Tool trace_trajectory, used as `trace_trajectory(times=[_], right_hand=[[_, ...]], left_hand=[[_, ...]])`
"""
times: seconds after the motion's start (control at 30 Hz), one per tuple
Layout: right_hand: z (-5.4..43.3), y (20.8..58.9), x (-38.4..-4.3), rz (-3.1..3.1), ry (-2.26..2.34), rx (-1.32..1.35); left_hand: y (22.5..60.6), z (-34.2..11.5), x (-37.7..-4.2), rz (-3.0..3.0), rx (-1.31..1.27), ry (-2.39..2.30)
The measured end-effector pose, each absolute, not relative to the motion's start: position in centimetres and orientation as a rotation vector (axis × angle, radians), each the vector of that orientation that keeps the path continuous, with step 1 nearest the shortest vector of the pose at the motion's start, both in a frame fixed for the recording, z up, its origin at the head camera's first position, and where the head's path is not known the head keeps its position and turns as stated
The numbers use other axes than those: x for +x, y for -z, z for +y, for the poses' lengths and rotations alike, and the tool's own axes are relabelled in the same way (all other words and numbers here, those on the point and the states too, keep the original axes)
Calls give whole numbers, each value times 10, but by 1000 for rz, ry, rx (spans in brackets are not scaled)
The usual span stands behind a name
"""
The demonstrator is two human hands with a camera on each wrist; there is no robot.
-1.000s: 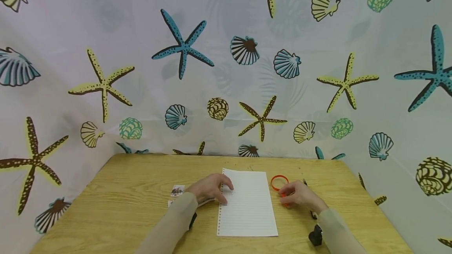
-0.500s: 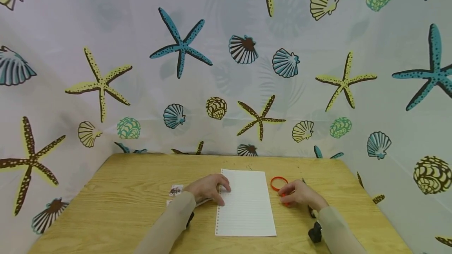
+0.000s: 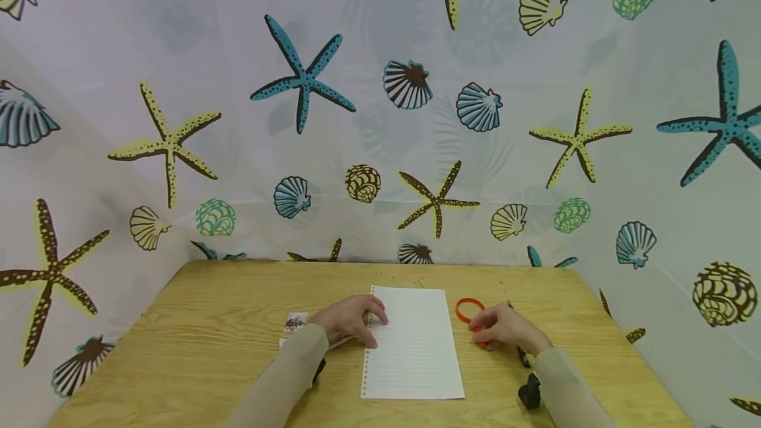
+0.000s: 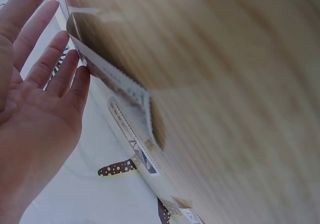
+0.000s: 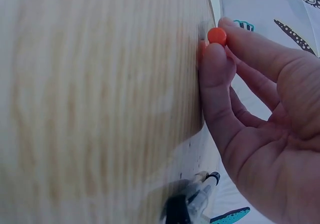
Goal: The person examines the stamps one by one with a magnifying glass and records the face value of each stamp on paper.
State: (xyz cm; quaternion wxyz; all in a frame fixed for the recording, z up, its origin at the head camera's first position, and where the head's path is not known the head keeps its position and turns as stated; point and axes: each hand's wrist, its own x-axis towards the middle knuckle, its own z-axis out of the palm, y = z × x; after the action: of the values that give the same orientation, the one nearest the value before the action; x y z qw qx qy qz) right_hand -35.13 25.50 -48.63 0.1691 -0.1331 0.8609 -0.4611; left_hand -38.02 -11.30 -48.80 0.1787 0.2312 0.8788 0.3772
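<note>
A sheet of lined, hole-punched paper (image 3: 416,355) lies on the wooden table. My left hand (image 3: 347,319) is at its left edge, thumb and fingers loosely spread; in the left wrist view they extend without holding anything. Beside this hand are stamp-like paper pieces with perforated edges (image 4: 117,82), one a small picture stamp (image 3: 295,321); the hand partly hides others. To the right of the sheet, my right hand (image 3: 508,329) pinches a small orange-red piece with a round end (image 5: 217,36) between thumb and fingertips. Its full shape is hidden.
A thin red ring (image 3: 470,310) lies right of the sheet, just beyond the right fingertips. A pen-like thing (image 5: 202,191) lies beside the right hand, partly covered by the arm. A shell-and-starfish patterned cloth (image 3: 380,150) encloses the table's back and sides.
The whole head view has shifted slightly left. Both hands keep nearly the same place and pose, and the objects on the table stay put.
</note>
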Motion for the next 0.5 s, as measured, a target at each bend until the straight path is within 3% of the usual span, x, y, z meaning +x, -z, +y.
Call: trace_trajectory(times=[0.5], right_hand=[[264,484,-350,2387,1366,-434]], left_hand=[[489,-113,-379,2482,618,-1069]])
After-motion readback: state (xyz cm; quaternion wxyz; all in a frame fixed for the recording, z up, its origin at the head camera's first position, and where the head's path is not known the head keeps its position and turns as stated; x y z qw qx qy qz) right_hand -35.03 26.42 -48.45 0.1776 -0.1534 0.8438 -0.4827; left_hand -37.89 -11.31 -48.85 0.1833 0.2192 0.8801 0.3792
